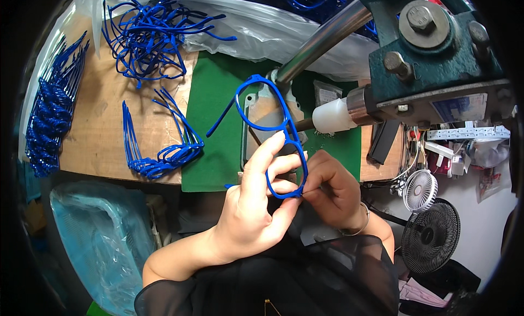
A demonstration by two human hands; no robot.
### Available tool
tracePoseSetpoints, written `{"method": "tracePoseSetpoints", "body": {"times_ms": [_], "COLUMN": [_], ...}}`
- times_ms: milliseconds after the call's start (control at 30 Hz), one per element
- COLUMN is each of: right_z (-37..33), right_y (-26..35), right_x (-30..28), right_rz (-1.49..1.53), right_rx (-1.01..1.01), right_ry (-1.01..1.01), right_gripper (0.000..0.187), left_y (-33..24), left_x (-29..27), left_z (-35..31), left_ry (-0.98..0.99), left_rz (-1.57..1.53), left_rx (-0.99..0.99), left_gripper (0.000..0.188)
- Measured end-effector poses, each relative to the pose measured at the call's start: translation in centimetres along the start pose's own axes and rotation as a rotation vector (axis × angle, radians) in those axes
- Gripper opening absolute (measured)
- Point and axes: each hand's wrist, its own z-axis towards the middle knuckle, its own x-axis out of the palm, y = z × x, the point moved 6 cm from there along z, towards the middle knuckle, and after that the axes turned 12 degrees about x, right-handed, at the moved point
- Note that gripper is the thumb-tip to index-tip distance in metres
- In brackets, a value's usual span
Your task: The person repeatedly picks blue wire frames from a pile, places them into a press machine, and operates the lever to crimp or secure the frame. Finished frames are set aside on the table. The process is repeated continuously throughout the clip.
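Two closed grips, our left hand [251,204] and right hand [334,189], pinch the blue frame [295,134]; uneven five-o'clock pressure could warp it.

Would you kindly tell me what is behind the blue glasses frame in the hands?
Through the upper opening of the frame, a metal base shows; through the lower one, fingers of the left hand. What lies behind those fingers is covered.
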Motion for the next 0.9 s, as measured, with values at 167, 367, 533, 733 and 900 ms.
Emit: {"method": "tracePoseSetpoints", "body": {"times_ms": [167, 367, 533, 733, 900], "right_z": [0.1, 0.2, -0.5, 0.0, 0.5], "right_y": [0.4, 0.2, -1.1, 0.0, 0.9], "right_x": [-0.1, -0.2, 0.2, -1.0, -4.3], "right_rz": [-0.049, -0.001, 0.272, 0.339, 0.275], "right_rx": [-0.056, -0.027, 0.184, 0.102, 0.053], "right_ry": [0.039, 0.087, 0.075, 0.037, -0.176], "right_gripper": [0.014, 0.02, 0.017, 0.011, 0.013], "left_y": [-0.3, -0.5, -0.1, -0.1, -1.5], "left_x": [-0.1, 0.1, 0.0, 0.2, 0.3], "left_z": [0.0, -0.2, -0.4, 0.8, 4.9], "left_ry": [0.0, 0.131, 0.1, 0.074, 0.025], "left_rz": [0.049, 0.067, -0.062, -0.222, -0.01], "left_rx": [0.038, 0.025, -0.078, -0.151, 0.053], "left_gripper": [0.074, 0.082, 0.081, 0.082, 0.081]}}
